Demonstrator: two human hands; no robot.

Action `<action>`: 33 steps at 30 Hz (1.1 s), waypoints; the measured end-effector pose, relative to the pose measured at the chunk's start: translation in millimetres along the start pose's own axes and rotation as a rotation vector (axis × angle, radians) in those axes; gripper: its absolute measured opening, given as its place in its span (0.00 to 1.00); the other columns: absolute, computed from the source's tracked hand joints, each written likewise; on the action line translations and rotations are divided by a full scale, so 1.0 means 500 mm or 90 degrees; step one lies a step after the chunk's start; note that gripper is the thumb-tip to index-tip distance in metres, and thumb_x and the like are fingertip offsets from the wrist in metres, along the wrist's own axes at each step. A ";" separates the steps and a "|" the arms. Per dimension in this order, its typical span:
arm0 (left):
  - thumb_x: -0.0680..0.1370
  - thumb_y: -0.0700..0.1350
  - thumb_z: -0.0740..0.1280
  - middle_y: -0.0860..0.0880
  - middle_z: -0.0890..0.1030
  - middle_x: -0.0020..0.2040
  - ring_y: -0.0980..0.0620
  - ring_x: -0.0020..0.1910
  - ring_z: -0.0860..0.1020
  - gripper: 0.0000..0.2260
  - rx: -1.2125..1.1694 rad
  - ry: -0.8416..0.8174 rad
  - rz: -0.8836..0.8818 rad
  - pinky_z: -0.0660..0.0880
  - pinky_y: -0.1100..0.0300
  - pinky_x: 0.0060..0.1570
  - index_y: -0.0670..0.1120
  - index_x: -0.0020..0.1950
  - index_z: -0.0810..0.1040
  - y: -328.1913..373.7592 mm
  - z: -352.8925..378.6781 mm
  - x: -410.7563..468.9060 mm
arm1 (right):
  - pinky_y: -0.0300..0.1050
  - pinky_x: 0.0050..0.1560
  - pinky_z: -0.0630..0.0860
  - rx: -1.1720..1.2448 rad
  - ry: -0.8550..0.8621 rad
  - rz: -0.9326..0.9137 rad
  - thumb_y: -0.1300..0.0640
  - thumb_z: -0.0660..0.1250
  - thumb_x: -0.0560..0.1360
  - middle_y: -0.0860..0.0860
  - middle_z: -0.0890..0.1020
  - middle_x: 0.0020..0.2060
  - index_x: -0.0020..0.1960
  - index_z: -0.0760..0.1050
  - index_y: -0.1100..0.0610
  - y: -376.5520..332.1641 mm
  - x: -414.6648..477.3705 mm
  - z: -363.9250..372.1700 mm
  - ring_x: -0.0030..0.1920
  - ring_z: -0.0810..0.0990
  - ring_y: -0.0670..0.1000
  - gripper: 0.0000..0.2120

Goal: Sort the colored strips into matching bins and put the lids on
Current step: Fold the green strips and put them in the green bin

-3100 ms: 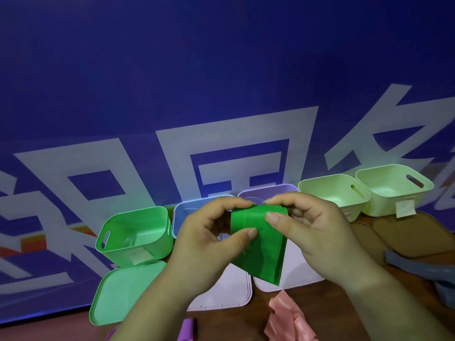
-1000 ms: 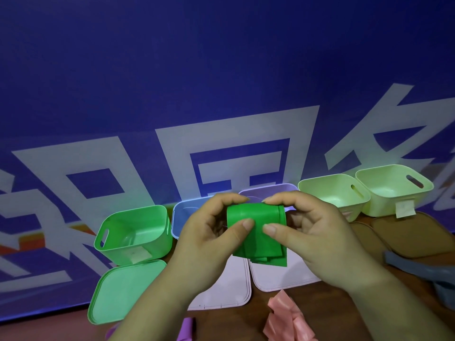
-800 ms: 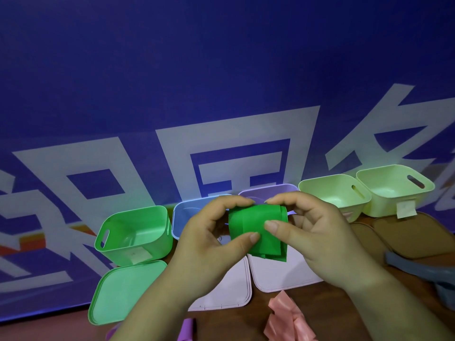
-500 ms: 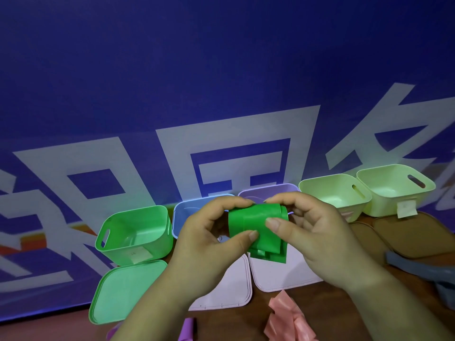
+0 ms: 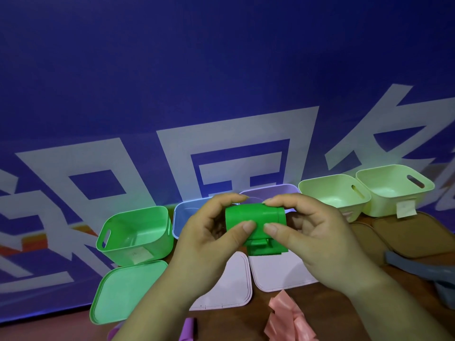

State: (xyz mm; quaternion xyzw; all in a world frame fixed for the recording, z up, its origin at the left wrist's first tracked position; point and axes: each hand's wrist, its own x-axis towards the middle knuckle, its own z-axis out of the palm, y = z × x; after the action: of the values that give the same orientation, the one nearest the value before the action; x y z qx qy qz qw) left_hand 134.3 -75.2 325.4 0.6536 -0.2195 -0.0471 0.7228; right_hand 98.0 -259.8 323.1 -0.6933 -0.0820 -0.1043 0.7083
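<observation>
Two hands work one piece: left hand and right hand each pinch the folded green strip, fingers curled over its top, thumbs in front, above the tabletop (presumably folded small to fit). To the left the green bin stands lidless.

Dim in here, everything washed blue-violet off the big blue printed backdrop, which darkens toward its top corners. Light seems to come from above and in front: the pale yellow-green plastic bin at the far right glows brightest, and the folded bright-green plastic strip looks oversaturated. Shadow pools between the left hand and right hand pinching it, and over the dark brown counter. The wide lens bows the edges; the crumpled pink strips at the bottom look soft.
</observation>
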 end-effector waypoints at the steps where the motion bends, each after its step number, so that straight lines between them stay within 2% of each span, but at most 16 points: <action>1: 0.73 0.40 0.74 0.49 0.84 0.50 0.50 0.47 0.82 0.15 0.009 -0.004 0.006 0.79 0.61 0.44 0.47 0.58 0.80 -0.003 -0.003 -0.001 | 0.56 0.49 0.83 0.000 0.004 0.005 0.59 0.76 0.68 0.57 0.85 0.44 0.51 0.82 0.46 0.001 0.000 0.001 0.45 0.84 0.62 0.14; 4: 0.71 0.45 0.76 0.47 0.81 0.56 0.44 0.51 0.81 0.16 0.054 -0.017 0.029 0.81 0.47 0.47 0.53 0.57 0.81 -0.010 -0.014 -0.006 | 0.63 0.49 0.82 -0.005 0.011 0.015 0.55 0.75 0.68 0.60 0.84 0.43 0.51 0.82 0.45 0.000 -0.002 0.005 0.45 0.83 0.67 0.13; 6: 0.71 0.46 0.75 0.47 0.80 0.57 0.42 0.52 0.80 0.16 0.080 -0.018 0.050 0.79 0.36 0.48 0.52 0.57 0.81 -0.012 -0.018 -0.010 | 0.61 0.48 0.82 -0.007 0.011 0.018 0.54 0.77 0.70 0.59 0.84 0.42 0.51 0.82 0.46 -0.002 -0.002 0.006 0.45 0.82 0.67 0.11; 8: 0.70 0.45 0.75 0.47 0.80 0.56 0.41 0.51 0.80 0.15 0.092 -0.010 0.069 0.78 0.33 0.46 0.52 0.56 0.82 -0.013 -0.021 -0.013 | 0.54 0.48 0.83 -0.001 0.010 0.023 0.54 0.76 0.69 0.54 0.85 0.43 0.50 0.82 0.48 -0.005 -0.002 0.011 0.46 0.83 0.63 0.11; 10: 0.70 0.45 0.76 0.46 0.80 0.54 0.40 0.50 0.80 0.14 0.086 0.006 0.071 0.78 0.33 0.45 0.53 0.54 0.83 -0.012 -0.024 -0.016 | 0.53 0.48 0.83 -0.022 0.003 0.025 0.54 0.77 0.69 0.51 0.84 0.44 0.51 0.82 0.48 -0.003 -0.001 0.017 0.45 0.83 0.61 0.11; 12: 0.69 0.45 0.76 0.46 0.82 0.52 0.38 0.47 0.80 0.14 0.069 0.023 0.055 0.79 0.34 0.45 0.53 0.53 0.83 -0.012 -0.028 -0.021 | 0.53 0.47 0.83 -0.039 -0.006 0.026 0.53 0.76 0.70 0.51 0.85 0.45 0.52 0.82 0.46 -0.001 -0.002 0.024 0.45 0.84 0.58 0.11; 13: 0.69 0.44 0.77 0.46 0.82 0.51 0.38 0.47 0.81 0.13 0.058 0.029 0.045 0.80 0.37 0.45 0.53 0.53 0.83 -0.011 -0.030 -0.023 | 0.50 0.46 0.83 -0.037 -0.009 0.025 0.52 0.75 0.70 0.51 0.85 0.46 0.52 0.82 0.46 -0.001 -0.003 0.027 0.46 0.85 0.55 0.11; 15: 0.70 0.40 0.78 0.47 0.84 0.47 0.45 0.44 0.82 0.13 0.036 0.040 0.031 0.82 0.49 0.44 0.51 0.51 0.84 -0.006 -0.032 -0.027 | 0.42 0.47 0.81 -0.028 -0.014 0.015 0.54 0.75 0.71 0.50 0.85 0.50 0.53 0.82 0.45 0.000 -0.003 0.032 0.50 0.85 0.51 0.12; 17: 0.68 0.37 0.75 0.51 0.85 0.43 0.54 0.40 0.82 0.12 0.008 0.063 0.025 0.80 0.60 0.41 0.46 0.50 0.84 0.003 -0.033 -0.030 | 0.38 0.51 0.79 -0.045 -0.026 -0.023 0.56 0.74 0.71 0.48 0.84 0.52 0.53 0.83 0.46 0.000 -0.003 0.041 0.53 0.84 0.49 0.12; 19: 0.68 0.36 0.71 0.53 0.85 0.40 0.58 0.37 0.81 0.12 -0.020 0.085 0.021 0.78 0.66 0.37 0.42 0.51 0.81 0.010 -0.035 -0.036 | 0.35 0.53 0.77 -0.067 -0.036 -0.051 0.58 0.72 0.70 0.45 0.84 0.52 0.52 0.84 0.47 0.004 -0.001 0.054 0.54 0.83 0.47 0.13; 22: 0.72 0.31 0.70 0.56 0.84 0.40 0.60 0.33 0.80 0.14 -0.012 0.101 0.013 0.77 0.68 0.35 0.43 0.55 0.79 0.010 -0.050 -0.042 | 0.33 0.51 0.77 -0.051 -0.025 -0.040 0.57 0.75 0.70 0.45 0.84 0.50 0.51 0.84 0.46 0.009 0.001 0.073 0.51 0.83 0.45 0.12; 24: 0.74 0.34 0.72 0.54 0.84 0.44 0.58 0.38 0.81 0.15 0.005 0.096 0.015 0.78 0.65 0.39 0.46 0.57 0.80 0.005 -0.069 -0.048 | 0.35 0.50 0.78 -0.054 -0.018 -0.029 0.55 0.74 0.69 0.45 0.85 0.49 0.51 0.84 0.45 0.011 0.003 0.086 0.49 0.84 0.45 0.12; 26: 0.73 0.38 0.72 0.52 0.85 0.48 0.56 0.45 0.82 0.14 0.026 0.079 0.016 0.79 0.63 0.45 0.47 0.58 0.82 0.004 -0.089 -0.054 | 0.42 0.51 0.81 -0.059 -0.013 -0.005 0.53 0.73 0.69 0.48 0.86 0.47 0.52 0.84 0.44 0.015 0.004 0.098 0.47 0.85 0.49 0.12; 28: 0.74 0.37 0.72 0.53 0.85 0.52 0.57 0.49 0.83 0.13 0.048 0.058 0.022 0.78 0.65 0.48 0.45 0.58 0.81 -0.001 -0.108 -0.062 | 0.49 0.50 0.83 -0.026 -0.007 0.023 0.52 0.72 0.69 0.51 0.87 0.44 0.52 0.84 0.45 0.019 0.007 0.112 0.45 0.87 0.52 0.12; 30: 0.72 0.36 0.73 0.50 0.84 0.55 0.54 0.53 0.83 0.15 0.049 0.052 0.034 0.78 0.64 0.50 0.44 0.58 0.82 -0.003 -0.126 -0.068 | 0.50 0.49 0.83 -0.009 -0.015 0.036 0.52 0.71 0.69 0.51 0.87 0.44 0.51 0.84 0.44 0.023 0.011 0.127 0.46 0.87 0.53 0.12; 33: 0.68 0.40 0.76 0.45 0.82 0.57 0.48 0.55 0.82 0.17 0.017 0.051 0.046 0.78 0.60 0.51 0.48 0.56 0.83 -0.008 -0.158 -0.077 | 0.50 0.48 0.83 -0.005 -0.032 0.040 0.52 0.71 0.69 0.50 0.87 0.45 0.51 0.84 0.43 0.030 0.017 0.154 0.46 0.87 0.53 0.12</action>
State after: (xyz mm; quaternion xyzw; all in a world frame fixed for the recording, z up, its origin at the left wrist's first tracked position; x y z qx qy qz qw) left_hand 130.7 10.8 307.7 0.6564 -0.2146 0.0084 0.7232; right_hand 112.6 -182.7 312.8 -0.7006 -0.0775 -0.0647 0.7064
